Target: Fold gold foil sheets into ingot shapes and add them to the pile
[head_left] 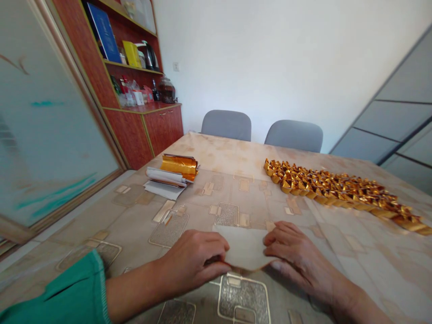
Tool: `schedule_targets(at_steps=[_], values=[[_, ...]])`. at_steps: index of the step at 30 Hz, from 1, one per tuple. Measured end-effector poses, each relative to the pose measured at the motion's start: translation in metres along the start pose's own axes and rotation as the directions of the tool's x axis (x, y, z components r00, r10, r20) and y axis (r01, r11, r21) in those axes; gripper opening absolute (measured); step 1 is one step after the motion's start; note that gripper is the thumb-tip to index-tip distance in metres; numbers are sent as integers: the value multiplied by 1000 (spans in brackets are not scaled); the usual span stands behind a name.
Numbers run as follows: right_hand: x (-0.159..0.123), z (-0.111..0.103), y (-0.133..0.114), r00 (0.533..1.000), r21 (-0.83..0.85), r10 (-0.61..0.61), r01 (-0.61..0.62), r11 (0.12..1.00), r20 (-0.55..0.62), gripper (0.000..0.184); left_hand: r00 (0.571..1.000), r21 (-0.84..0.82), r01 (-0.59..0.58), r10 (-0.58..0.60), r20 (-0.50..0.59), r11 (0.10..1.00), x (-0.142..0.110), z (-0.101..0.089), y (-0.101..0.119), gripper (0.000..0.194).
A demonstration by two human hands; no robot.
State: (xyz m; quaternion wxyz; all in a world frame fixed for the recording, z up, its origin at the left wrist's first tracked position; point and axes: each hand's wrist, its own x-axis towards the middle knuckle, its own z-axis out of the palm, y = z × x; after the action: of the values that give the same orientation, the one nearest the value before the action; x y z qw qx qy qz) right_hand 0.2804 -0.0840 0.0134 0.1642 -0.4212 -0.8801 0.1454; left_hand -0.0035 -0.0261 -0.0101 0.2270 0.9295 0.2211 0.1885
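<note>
A sheet of paper, pale side up, lies on the table in front of me, its near edge slightly lifted and curled. My left hand pinches the sheet's left near corner between thumb and fingers. On the opposite side, my right hand grips the right near corner, thumb below and fingers over the top. To the far left sits a stack of gold foil paper, with white-backed sheets loosely curled beside it. Rows of folded gold foil pieces stand packed together at the right.
The patterned cloth covers the whole table. Two grey chairs stand at its far side, before a white wall. A reddish wooden cabinet with filled shelves is at the back left, and a sliding glass door runs along the left.
</note>
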Motion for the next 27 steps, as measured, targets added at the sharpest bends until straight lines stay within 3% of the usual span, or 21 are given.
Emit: schedule_targets(at_steps=[5,7,8,11,13,19,27], values=[[3,7,8,984,199,167,-151,968,-63,36,975,-22,208,-209,-76,978,3,5,-2,14],[6,11,11,968,186,231,-211,960,-94,35,954,-56,279,-283,-96,959,5,6,-4,10],[7,14,12,961,153,253,-235,960,-112,35,949,-70,291,-297,-108,954,6,6,-5,18],[8,22,15,949,19,270,-270,963,-161,29,957,-90,244,-255,-141,966,6,9,-9,42],[8,26,15,944,-66,272,-288,955,-186,25,967,-85,197,-208,-147,977,5,12,-10,45],[7,35,14,919,-182,320,-364,913,-231,19,980,39,135,-128,-155,990,6,15,-12,40],[6,37,17,924,-217,304,-354,910,-231,16,983,330,142,-92,-162,933,5,12,-13,27]])
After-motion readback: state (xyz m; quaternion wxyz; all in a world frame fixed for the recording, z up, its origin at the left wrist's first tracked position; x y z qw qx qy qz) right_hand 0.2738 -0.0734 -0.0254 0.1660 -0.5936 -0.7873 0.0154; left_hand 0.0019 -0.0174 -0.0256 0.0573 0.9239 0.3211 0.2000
